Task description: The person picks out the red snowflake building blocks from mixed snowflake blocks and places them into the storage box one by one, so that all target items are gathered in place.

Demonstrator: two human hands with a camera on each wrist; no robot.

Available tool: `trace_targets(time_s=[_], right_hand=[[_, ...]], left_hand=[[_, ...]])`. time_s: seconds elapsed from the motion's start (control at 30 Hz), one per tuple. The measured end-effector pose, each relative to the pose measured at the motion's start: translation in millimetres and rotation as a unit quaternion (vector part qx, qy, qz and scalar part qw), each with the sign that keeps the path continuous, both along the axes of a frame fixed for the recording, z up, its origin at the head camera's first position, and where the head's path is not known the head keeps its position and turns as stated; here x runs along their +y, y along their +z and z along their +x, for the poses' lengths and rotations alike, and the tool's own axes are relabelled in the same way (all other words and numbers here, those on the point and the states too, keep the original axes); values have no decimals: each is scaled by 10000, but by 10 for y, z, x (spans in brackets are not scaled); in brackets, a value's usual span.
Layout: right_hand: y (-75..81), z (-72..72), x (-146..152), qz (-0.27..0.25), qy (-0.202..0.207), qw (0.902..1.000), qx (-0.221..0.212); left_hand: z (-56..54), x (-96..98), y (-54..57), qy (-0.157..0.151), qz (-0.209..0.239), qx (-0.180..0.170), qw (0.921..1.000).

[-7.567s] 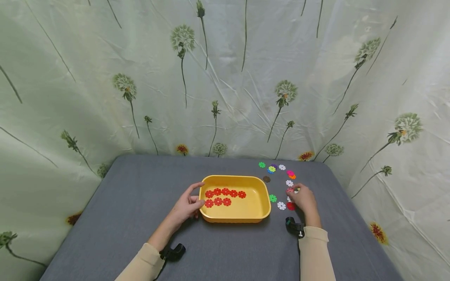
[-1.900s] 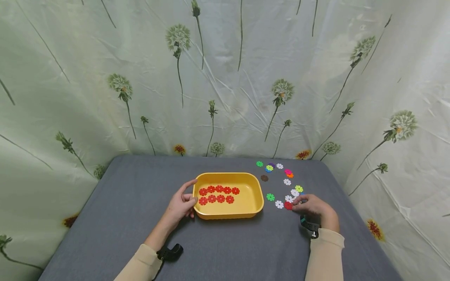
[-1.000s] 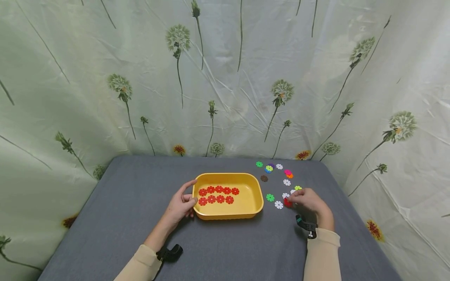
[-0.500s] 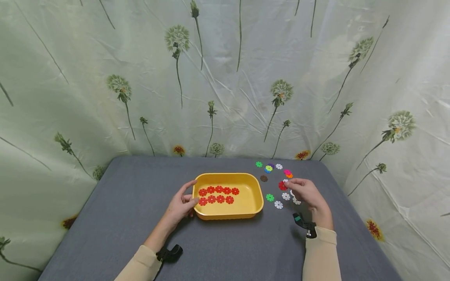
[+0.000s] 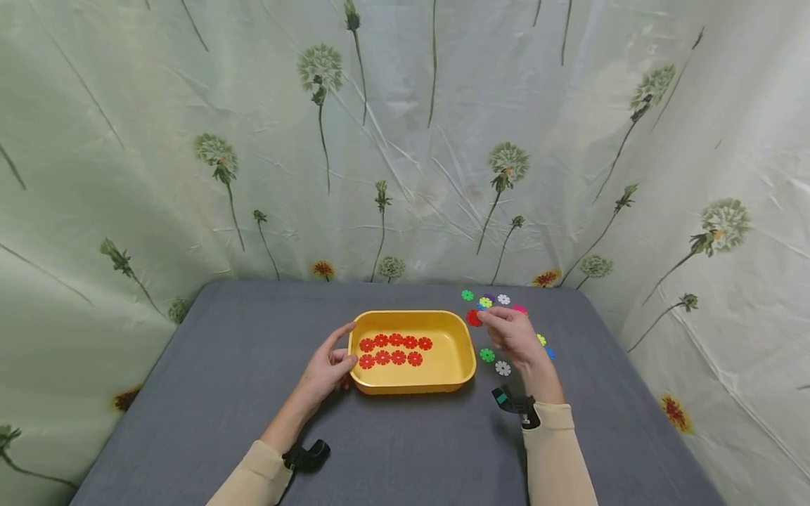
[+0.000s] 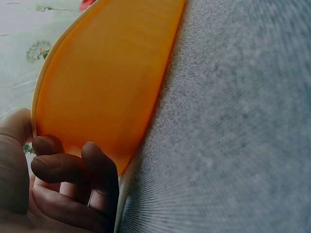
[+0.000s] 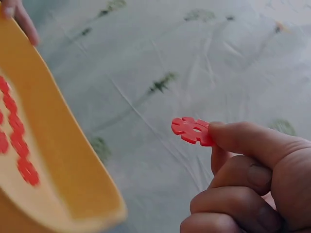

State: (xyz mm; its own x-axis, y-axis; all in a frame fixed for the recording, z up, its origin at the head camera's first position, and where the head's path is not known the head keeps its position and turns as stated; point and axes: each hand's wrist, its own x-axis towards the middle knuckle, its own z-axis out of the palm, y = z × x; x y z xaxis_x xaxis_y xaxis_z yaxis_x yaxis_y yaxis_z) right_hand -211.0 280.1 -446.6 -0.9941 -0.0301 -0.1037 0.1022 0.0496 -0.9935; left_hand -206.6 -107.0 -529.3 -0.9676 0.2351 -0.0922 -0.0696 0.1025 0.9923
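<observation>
There are no words, numbers, labels or signs to read in any of these pictures. The yellow tray (image 5: pixel 465 372) is plain, with no writing on its walls. The little flower pieces are plain too, and so is the grey table (image 5: pixel 221 351). The curtain (image 5: pixel 405 140) behind the table has only drawn flowers on it, no letters.
</observation>
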Motion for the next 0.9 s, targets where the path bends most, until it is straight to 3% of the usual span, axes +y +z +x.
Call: trace_targets(time_s=[0.33,0.6,0.8,0.9], right_hand=[[-50,-48,-453,116,315,9988,-353],[-157,-150,-723,312,593,9966,-487],[-234,-182,-807,1040,598,9915,-512],[-260,-189,-846,1700,618,9827,-388]], left_hand=[[-9,-18,-20,-181,128,64,9997],[-6,-1,-31,-146,151,91,9997],[-5,13,-33,-65,121,47,9999],[0,9,-6,-42,94,79,9999]])
